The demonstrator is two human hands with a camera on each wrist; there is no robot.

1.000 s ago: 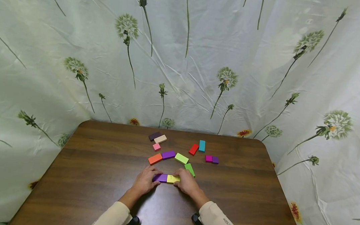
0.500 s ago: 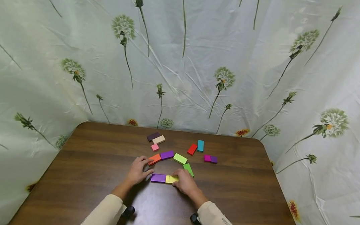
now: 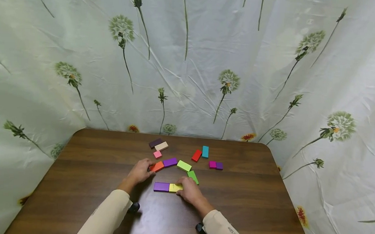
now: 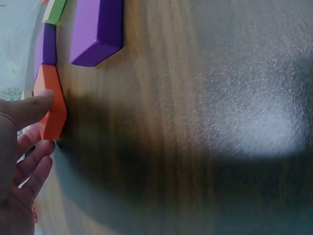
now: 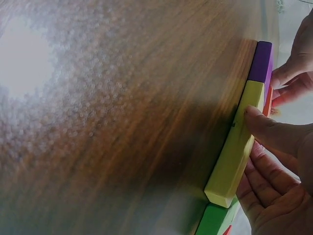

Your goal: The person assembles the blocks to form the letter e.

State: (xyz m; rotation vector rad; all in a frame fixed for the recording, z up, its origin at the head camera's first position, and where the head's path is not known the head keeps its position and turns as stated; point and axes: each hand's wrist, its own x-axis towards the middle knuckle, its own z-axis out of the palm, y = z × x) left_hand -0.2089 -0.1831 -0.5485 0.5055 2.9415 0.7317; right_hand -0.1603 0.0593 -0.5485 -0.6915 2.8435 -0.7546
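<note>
In the head view my left hand (image 3: 140,172) is at the left end of an orange block (image 3: 157,166). The left wrist view shows its thumb on that orange block (image 4: 54,107) and the fingers behind, pinching it. My right hand (image 3: 189,189) grips the right end of a yellow block (image 3: 174,188), thumb in front and fingers behind in the right wrist view. A purple block (image 3: 161,187) lies end to end with the yellow one. Behind them, a second purple block (image 3: 170,162), a lime block (image 3: 184,166) and a green block (image 3: 193,177) continue a curve from the orange block.
Toward the back left lie a dark block (image 3: 155,143), a beige block (image 3: 161,146) and a pink block (image 3: 157,154). Red (image 3: 196,155), teal (image 3: 205,152), magenta (image 3: 212,165) and small purple (image 3: 219,166) blocks sit right of the curve. A floral curtain (image 3: 194,107) borders the brown table (image 3: 240,203).
My left hand has let go of the front purple block, moved left and away from me, and taken hold of the orange block. The right hand stays on the yellow block.
</note>
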